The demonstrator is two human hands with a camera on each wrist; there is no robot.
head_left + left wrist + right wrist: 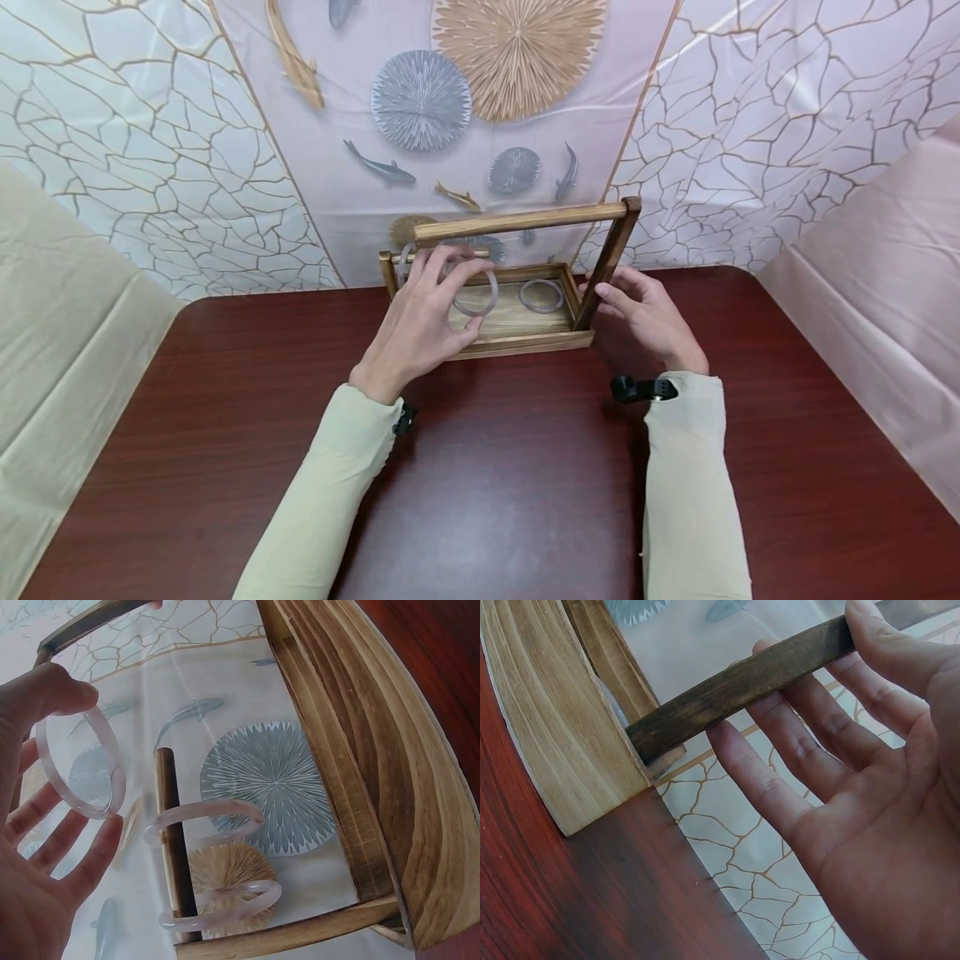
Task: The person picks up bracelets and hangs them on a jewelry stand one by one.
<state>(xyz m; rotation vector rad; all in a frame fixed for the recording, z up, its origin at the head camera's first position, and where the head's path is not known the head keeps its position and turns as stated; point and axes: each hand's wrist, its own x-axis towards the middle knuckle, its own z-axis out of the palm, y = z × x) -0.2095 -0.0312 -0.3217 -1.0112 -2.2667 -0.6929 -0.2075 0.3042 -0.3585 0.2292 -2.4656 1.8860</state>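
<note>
A wooden stand [525, 342] with a tray base and raised bars is at the table's back. My left hand [420, 321] pinches a translucent pale bangle [46, 761] between thumb and fingers, in front of the stand's left side. Two more bangles [225, 906] hang around the short lower bar [174, 847] in the left wrist view. Another bangle [542, 310] lies flat in the tray's right part. With thumb and fingers, my right hand [652, 321] grips the dark right upright [742, 686]; its upper end joins the long top bar [525, 219].
The dark red table [495, 483] extends in front of the stand and to both sides. Behind it hangs a patterned cloth [337, 200] with fish and round motifs. Plain pale cloth [67, 358] borders the left side.
</note>
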